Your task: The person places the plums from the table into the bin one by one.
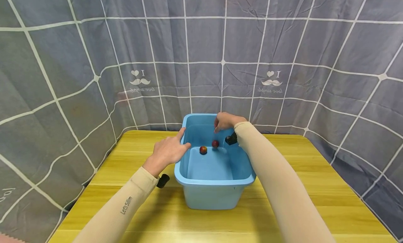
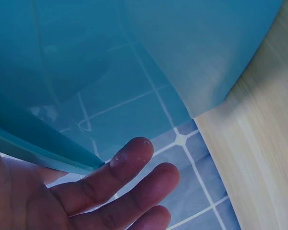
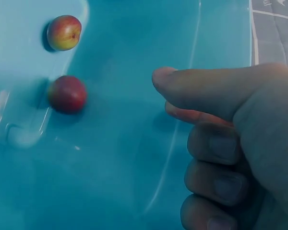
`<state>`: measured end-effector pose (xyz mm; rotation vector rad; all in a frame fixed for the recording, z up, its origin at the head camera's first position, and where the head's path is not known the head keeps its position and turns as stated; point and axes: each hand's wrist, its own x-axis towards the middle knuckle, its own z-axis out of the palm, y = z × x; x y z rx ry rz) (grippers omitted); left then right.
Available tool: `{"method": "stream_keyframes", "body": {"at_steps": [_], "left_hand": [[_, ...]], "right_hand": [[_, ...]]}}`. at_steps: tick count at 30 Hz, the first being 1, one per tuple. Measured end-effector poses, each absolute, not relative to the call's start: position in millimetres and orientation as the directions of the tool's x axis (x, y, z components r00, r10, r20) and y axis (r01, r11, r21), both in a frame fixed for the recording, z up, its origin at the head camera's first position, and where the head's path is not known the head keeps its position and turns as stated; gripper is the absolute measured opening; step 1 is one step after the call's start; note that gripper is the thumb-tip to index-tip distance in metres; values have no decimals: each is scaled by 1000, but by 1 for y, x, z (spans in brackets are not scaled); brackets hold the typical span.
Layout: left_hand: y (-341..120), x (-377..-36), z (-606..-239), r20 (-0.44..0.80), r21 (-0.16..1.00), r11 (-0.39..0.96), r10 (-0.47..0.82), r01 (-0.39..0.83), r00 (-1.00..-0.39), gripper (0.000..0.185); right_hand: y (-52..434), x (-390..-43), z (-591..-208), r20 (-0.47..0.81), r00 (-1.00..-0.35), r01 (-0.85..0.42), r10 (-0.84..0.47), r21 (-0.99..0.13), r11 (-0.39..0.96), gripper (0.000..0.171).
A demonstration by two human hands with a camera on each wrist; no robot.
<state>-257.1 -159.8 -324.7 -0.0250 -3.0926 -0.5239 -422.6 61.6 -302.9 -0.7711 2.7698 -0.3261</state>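
The left hand [image 1: 168, 150] rests on the left rim of one blue tub [image 1: 214, 182], fingers straight; the rim partly hides its thumb in the wrist view. Inside lie two fruits: a yellow-red fruit [image 1: 203, 150], then a dark red fruit [image 1: 215, 144]. The right hand [image 1: 227, 120] hovers above, fingers curled together, index mostly behind the thumb.

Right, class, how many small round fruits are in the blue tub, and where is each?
2: a red-and-yellow fruit on the floor of the tub, and a dark red fruit nearer the right hand. The right sleeve might hide more.
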Motion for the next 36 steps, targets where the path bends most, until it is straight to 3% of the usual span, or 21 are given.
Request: {"method": "stream_keyframes", "body": {"at_steps": [10,23,30,36], "left_hand": [[-158,-257,-325,7,323,946,12,14,-1000,76],[-159,-258,-325,5,330,944,15,15,-1000,76],[-161,-257,-323,1,330,944,9,9,-1000,76],[-160,-256,-324,-8,331,943,16,12,-1000,77]], "right_hand": [[72,-416,-298,-134,-805,-508,-578,-348,788,25],[96,-395,-280,-4,-799,-542,-602,-431,722,18],[113,-381,-269,70,-783,-581,-619,-440,685,24],[134,-370,-264,100,-800,-563,-592,-469,681,24]]}}
